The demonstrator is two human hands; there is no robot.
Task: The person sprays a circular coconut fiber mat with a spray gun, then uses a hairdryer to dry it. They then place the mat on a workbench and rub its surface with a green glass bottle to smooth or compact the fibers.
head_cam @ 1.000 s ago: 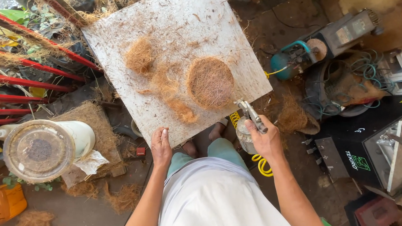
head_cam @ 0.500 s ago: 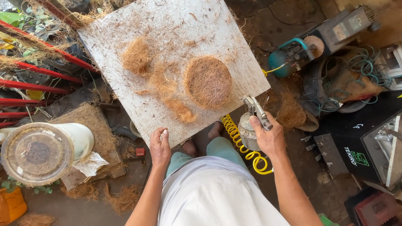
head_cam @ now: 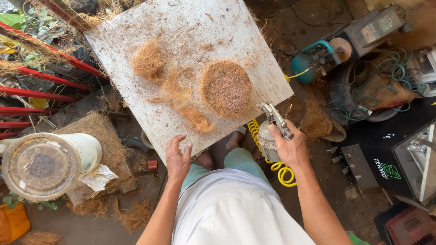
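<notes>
- The right hand (head_cam: 291,146) was wrapped tight around a metal spray gun (head_cam: 274,119). The gun's tip pointed up at the near right edge of the board (head_cam: 186,36).
- A small metal cup (head_cam: 267,141) hung under the gun. What was inside it could not be seen.
- A curly yellow hose (head_cam: 277,169) ran down from the gun, close by the person's leg.
- The left hand (head_cam: 177,160) held nothing. Its fingers were spread, and they touched the near edge of the board.
- A round brown fibre disc (head_cam: 226,87) lay flat on the board, near the gun's tip but not touching it.
- Loose clumps of fibre (head_cam: 171,85) lay to the left of the disc. The far half of the board was mostly bare.
- A big white jug (head_cam: 48,164) stood left of the board. It had a clear lid, and something dark showed inside.
- A small blue-green compressor (head_cam: 322,58) sat to the right, and a dark tub full of tangled wires (head_cam: 378,90) was next to it.
- Red bars (head_cam: 33,85) crowded the left side. Machines were packed close on the right, so there was little open floor.
</notes>
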